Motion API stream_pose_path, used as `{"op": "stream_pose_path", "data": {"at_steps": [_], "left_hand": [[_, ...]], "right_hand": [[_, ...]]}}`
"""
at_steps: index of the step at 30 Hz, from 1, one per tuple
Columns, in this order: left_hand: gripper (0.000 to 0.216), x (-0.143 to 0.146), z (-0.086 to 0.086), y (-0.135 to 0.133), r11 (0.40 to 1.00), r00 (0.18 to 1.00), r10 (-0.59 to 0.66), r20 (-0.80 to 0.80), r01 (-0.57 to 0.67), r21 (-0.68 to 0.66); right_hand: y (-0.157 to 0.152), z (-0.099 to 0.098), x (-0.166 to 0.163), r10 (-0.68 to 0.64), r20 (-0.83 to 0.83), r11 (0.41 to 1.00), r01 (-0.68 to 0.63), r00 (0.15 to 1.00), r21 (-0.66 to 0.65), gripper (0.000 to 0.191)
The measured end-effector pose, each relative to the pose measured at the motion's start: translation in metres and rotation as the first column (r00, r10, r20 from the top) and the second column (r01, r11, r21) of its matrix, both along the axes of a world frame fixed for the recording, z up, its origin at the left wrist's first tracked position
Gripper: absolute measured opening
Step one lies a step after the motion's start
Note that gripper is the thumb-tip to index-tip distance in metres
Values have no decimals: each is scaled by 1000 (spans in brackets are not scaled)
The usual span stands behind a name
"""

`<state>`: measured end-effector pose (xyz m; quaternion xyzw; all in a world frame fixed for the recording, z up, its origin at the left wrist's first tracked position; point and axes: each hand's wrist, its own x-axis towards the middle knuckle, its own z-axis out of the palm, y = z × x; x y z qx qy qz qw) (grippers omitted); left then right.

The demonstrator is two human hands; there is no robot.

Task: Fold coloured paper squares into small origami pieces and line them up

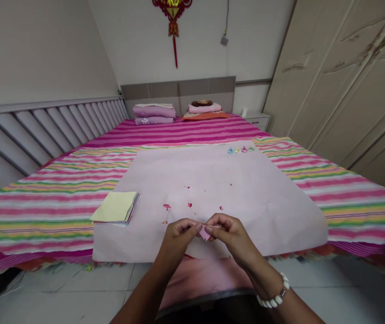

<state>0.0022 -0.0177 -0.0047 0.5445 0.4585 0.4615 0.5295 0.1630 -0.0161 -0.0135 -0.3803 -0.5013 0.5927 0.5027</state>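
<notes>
Between my two hands is a small piece of folded pink paper (205, 233), its pointed end turned down toward me. My left hand (183, 234) pinches its left side between thumb and finger. On the other side my right hand (228, 228), with a white beaded bracelet on the wrist, pinches the paper too. Both hands are close together above the near part of a pale sheet (246, 189) spread over the bed. Fingers cover most of the folded paper's upper edge.
A stack of coloured paper (116, 207) with yellow on top lies at the sheet's left. Several small folded paper pieces (244, 149) line the far right corner. Striped bedding (60, 193) surrounds the sheet. A slatted rail (43, 130) runs along the left; a wardrobe (347, 81) stands right.
</notes>
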Motion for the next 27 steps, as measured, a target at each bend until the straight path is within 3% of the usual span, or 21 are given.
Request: {"op": "stream_pose_path", "data": {"at_steps": [7, 22, 27], "left_hand": [[23, 2, 5, -5, 997, 995, -47, -92, 52, 54], [24, -5, 13, -16, 989, 991, -94, -93, 104, 108], [24, -14, 13, -16, 990, 993, -38, -110, 52, 131]], "right_hand": [[-7, 2, 5, -19, -4, 1000, 19, 1000, -12, 14], [-25, 6, -3, -44, 36, 998, 43, 998, 47, 22], [-24, 6, -12, -75, 15, 996, 74, 997, 47, 18]]}}
